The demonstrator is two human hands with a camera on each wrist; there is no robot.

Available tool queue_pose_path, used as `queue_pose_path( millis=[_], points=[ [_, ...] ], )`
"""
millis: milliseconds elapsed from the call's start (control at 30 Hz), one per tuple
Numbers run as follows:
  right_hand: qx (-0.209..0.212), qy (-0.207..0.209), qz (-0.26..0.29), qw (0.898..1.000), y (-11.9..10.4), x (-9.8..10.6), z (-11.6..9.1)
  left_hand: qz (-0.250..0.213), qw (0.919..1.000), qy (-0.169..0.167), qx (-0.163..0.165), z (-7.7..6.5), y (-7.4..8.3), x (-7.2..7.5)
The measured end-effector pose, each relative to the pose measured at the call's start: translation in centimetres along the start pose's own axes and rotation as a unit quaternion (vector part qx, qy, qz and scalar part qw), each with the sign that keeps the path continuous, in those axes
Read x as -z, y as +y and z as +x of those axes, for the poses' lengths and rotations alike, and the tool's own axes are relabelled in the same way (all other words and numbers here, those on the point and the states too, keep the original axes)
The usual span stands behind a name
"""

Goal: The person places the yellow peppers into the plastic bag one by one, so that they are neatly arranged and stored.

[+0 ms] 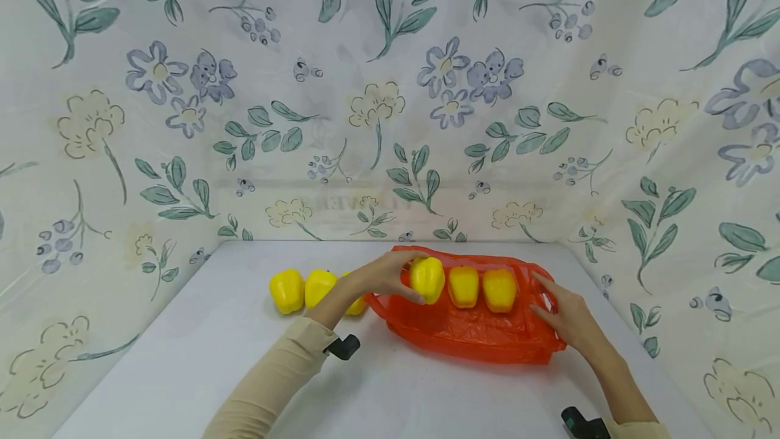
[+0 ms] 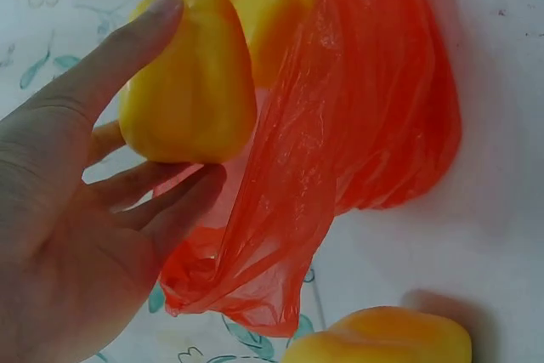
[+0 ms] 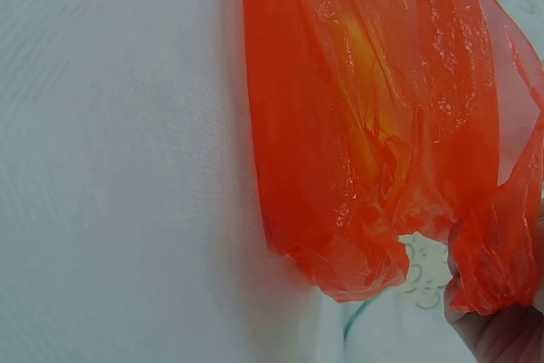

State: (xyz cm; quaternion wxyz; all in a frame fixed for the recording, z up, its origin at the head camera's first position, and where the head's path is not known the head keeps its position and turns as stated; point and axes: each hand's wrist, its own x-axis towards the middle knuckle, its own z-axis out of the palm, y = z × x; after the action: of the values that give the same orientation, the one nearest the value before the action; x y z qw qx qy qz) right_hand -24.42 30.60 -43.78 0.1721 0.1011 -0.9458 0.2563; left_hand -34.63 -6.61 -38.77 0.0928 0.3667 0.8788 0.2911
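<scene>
My left hand (image 1: 390, 274) holds a yellow bell pepper (image 1: 428, 280) between thumb and fingers, over the left part of a red plastic bag (image 1: 457, 341). Two more yellow bell peppers, one (image 1: 463, 286) beside the other (image 1: 500, 290), lie in the open bag. At the bag's right end, my right hand (image 1: 573, 314) grips the handle; the right wrist view shows the bunched red film (image 3: 497, 252) in its fingers. In the left wrist view, the thumb lies along the side of the held pepper (image 2: 191, 91), with fingers beneath.
Left of the bag, a row of yellow bell peppers stands on the white table (image 1: 152, 358): one at the far left (image 1: 287, 291), one in the middle (image 1: 319, 286), and one partly behind my left forearm (image 1: 356, 305). A floral sheet (image 1: 378, 175) rises behind and beside the table.
</scene>
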Motion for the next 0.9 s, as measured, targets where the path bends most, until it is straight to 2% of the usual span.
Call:
queue_pose_path(
  millis=[367,667,900],
  points=[
    [-0.002,0.0,0.001,1.0,0.0,-0.2,0.0,0.025,0.9997,-0.005,0.006,1.5,-0.6,-0.8],
    [-0.003,-0.008,0.009,1.0,0.1,-0.1,0.1,0.038,0.9977,-0.009,0.055,2.6,-0.2,-1.4],
    [-0.007,-0.013,0.01,1.0,0.1,-0.3,0.0,0.018,0.9976,-0.019,0.064,3.2,-0.3,-1.8]
  ],
)
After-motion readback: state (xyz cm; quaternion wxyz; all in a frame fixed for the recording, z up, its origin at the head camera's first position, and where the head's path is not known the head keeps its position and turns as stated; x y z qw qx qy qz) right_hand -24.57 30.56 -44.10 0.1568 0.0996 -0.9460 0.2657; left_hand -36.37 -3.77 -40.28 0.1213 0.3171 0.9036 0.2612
